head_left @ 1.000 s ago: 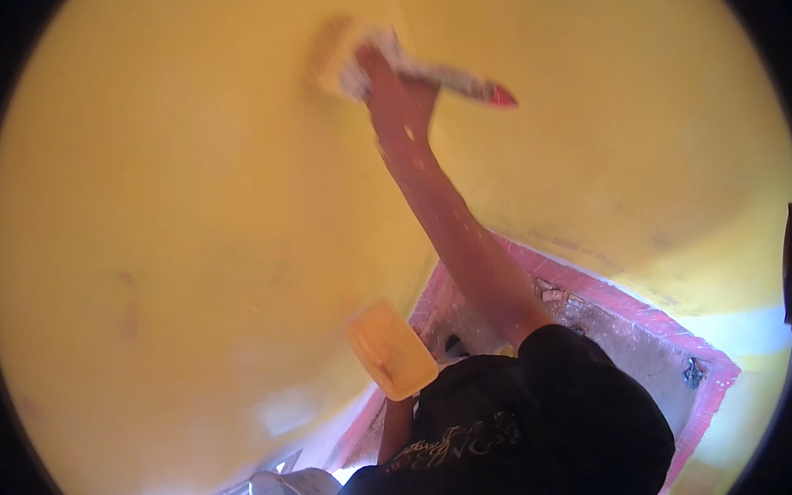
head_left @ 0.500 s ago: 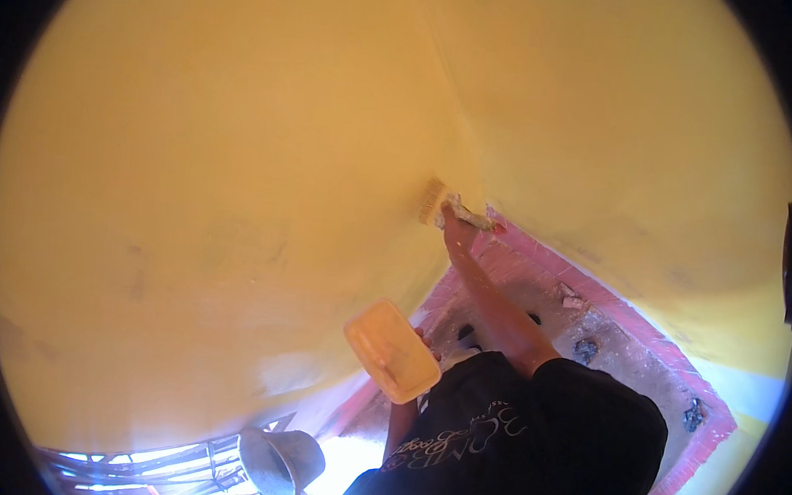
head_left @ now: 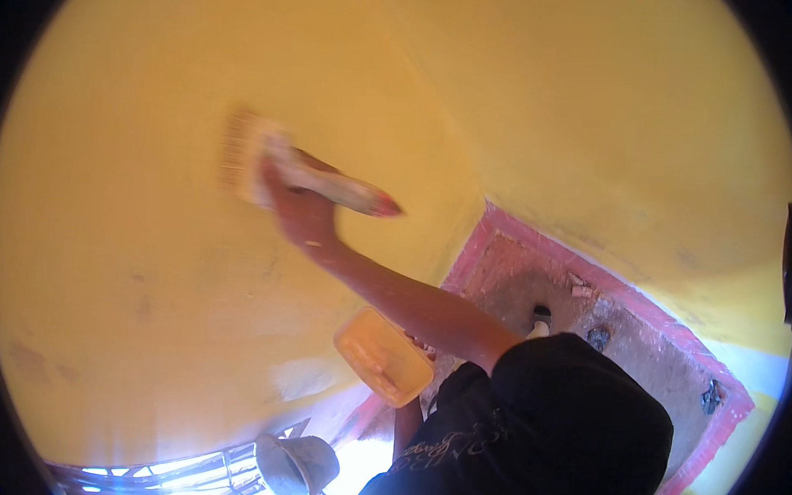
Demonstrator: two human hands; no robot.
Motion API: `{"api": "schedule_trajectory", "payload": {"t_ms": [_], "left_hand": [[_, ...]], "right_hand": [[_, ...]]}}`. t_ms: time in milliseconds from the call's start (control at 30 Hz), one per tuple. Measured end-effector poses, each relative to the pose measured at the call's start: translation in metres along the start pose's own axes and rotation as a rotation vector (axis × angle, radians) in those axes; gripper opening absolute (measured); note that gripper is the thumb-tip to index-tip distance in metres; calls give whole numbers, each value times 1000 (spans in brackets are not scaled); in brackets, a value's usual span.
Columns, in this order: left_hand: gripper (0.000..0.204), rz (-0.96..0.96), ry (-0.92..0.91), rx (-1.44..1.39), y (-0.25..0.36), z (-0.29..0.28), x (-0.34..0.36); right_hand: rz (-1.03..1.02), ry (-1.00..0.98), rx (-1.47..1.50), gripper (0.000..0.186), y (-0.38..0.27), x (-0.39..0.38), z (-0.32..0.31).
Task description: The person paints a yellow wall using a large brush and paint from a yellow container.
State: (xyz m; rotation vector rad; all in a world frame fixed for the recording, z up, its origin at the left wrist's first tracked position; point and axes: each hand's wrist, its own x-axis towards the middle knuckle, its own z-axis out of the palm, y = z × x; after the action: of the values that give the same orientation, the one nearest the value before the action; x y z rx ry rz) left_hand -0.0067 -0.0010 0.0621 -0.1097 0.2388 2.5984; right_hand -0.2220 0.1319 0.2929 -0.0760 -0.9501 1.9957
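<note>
My right hand is closed around a wide paintbrush, its arm stretched out to the left. Pale bristles on the brush lie at or close to the yellow wall; motion blurs them, so contact is hard to judge. The red tip of the handle points right. Low in front of my body, my left hand holds a translucent plastic tub with yellowish contents. Only some fingers show at the tub's right edge; the rest is hidden under it.
A second yellow wall meets the first at a corner. A pink band borders the grey floor, where dark debris and a pinkish chunk lie. A grey bucket stands lower left, beside a bright latticed opening.
My right hand has swept the paintbrush left and slightly up across the wall, away from the corner. The tub in my left hand has barely moved.
</note>
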Motion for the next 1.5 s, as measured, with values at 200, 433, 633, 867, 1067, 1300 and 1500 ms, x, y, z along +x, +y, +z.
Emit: {"api": "schedule_trajectory", "payload": {"t_ms": [200,433,633,867,1067,1300,1500], "left_hand": [[63,18,-45,14,0,4,6],[64,-30,-34,-41,20,-17,0],[65,-39,-43,-45,21,-15,6],[68,14,-61,7,29,-29,12],[69,-83,-94,-93,23,-15,20],[76,-44,-91,-71,29,-19,21],[74,4,-99,11,25,-14,32]], "right_hand": [[388,360,-287,29,147,-59,-226],[263,335,-258,17,130,-53,-165],[196,66,-140,20,4,-24,-43],[319,264,-317,28,163,-71,-213],[428,483,-375,31,198,-60,-266],[267,275,-87,36,77,0,-123],[356,237,-305,38,149,-27,-221]]}}
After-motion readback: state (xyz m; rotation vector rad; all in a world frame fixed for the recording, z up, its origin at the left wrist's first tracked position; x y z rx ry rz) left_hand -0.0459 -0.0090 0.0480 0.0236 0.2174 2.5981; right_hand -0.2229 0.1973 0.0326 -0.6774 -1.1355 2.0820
